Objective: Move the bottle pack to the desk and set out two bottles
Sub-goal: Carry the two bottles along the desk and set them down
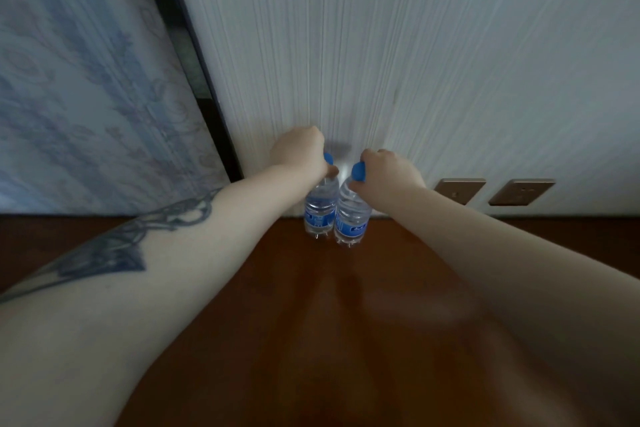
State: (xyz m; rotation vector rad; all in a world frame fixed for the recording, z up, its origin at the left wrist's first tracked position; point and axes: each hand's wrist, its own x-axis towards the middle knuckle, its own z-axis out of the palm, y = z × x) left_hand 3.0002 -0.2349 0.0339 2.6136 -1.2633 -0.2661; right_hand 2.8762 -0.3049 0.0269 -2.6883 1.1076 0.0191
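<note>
**Q:** Forearms fill the near field; what do they hold?

**A:** Head view: left hand [300,149] grips the left bottle [320,210] by its cap; right hand [388,172] likewise the right bottle [350,215]. Both stand touching on the worktop [311,322], at the wall.

**Q:** Handling?

**A:** Probably full, weighty, thin-walled (grip the stiff neck). Pack unseen; cap contact hidden.

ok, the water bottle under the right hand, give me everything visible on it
Small clear plastic water bottle with a blue cap and blue label band, apparently full. It stands upright on the dark brown wooden desk near the white wall, right beside a matching bottle, whether touching is unclear. The right hand grips it around the cap and neck.
</note>
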